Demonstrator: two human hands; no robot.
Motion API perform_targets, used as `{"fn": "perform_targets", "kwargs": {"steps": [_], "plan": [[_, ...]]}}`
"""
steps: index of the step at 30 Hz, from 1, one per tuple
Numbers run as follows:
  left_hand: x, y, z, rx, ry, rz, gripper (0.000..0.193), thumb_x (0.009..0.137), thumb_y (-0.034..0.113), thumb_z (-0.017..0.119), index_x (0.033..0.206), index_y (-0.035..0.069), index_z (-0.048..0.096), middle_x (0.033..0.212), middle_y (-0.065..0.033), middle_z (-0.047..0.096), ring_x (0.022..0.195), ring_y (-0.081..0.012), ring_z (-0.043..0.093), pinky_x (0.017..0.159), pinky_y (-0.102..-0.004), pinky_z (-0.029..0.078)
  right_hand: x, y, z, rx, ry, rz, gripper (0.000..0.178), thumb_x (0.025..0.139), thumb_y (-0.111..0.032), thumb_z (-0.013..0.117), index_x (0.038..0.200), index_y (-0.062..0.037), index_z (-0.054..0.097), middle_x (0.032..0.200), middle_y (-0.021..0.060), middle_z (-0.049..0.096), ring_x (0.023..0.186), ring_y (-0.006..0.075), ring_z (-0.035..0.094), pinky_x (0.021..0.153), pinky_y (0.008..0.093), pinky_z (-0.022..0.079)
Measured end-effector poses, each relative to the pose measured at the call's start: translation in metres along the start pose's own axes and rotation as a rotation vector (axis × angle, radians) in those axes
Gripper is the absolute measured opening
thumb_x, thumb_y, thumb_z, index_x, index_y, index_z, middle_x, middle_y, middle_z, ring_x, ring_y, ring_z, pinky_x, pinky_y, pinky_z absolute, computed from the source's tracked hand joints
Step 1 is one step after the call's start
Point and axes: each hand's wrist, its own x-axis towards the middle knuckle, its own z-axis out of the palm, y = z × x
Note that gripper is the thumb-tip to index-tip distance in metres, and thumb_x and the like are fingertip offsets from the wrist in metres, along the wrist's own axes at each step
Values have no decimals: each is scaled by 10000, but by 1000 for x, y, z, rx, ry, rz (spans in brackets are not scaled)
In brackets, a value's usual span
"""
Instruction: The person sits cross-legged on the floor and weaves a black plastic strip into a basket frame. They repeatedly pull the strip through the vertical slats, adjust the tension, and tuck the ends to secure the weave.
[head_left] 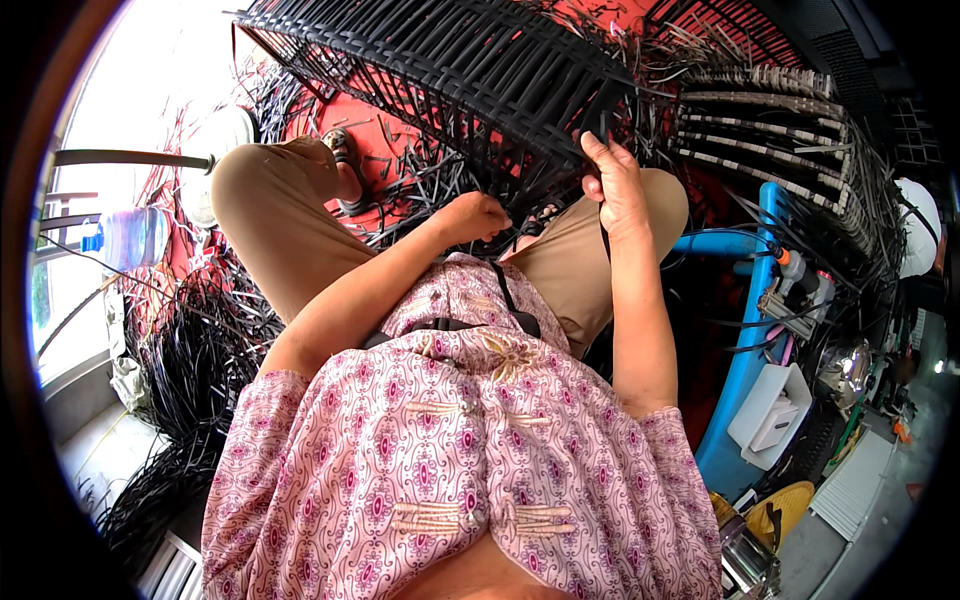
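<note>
While black strands (190, 340) heap at the far left, the left hand (470, 218) hangs between the knees (236, 185), fingers curled in, on what I cannot tell; beyond it lies the black wicker frame (440, 75); the right hand (617, 190), fingers pinching a black strip (605, 240), is just beside the frame's right end.

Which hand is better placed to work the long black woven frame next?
Probably the right hand: it appears to grip a thin black strip by the right end of the frame; the left hand sits lower.
</note>
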Motion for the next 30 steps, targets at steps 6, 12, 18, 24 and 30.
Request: {"fn": "perform_targets", "kwargs": {"steps": [6, 12, 18, 24, 30], "plan": [[0, -3, 1, 69, -7, 12, 280, 878, 245, 617, 954, -13, 691, 757, -94, 684, 665, -155, 667, 668, -298, 538, -2, -1, 3, 19, 26, 20, 215, 894, -255, 698, 1005, -73, 675, 885, -41, 638, 470, 20, 360, 384, 166, 243], [0, -6, 2, 29, 7, -40, 271, 881, 238, 616, 945, -13, 693, 752, -92, 683, 657, -152, 664, 664, -293, 536, 1, 3, 1, 30, 22, -4, 216, 901, -253, 688, 1012, -68, 673, 879, -39, 640, 470, 22, 367, 385, 168, 245], [1, -12, 0, 34, 12, -33, 287, 882, 248, 628, 950, -24, 692, 756, -92, 687, 653, -147, 659, 649, -297, 538, 0, 2, 1, 40, -7, -8, 156, 892, -231, 688, 972, -99, 663, 824, -63, 598, 503, 20, 373, 391, 162, 244], [3, -13, 0, 25, -3, -25, 290, 882, 248, 630, 928, -30, 697, 739, -86, 682, 652, -144, 657, 636, -288, 536, -2, -3, 1, 34, 15, 9, 155, 886, -230, 695, 964, -98, 669, 807, -63, 603, 493, 19, 380, 382, 166, 237], [2, -20, -2, -33, 8, -25, 284, 881, 250, 629, 902, -24, 698, 731, -81, 680, 646, -140, 654, 640, -285, 533, 8, -2, -11, -17, 33, 28, 226, 893, -294, 679, 929, -71, 685, 747, -26, 618, 455, 28, 396, 382, 183, 230]]}}
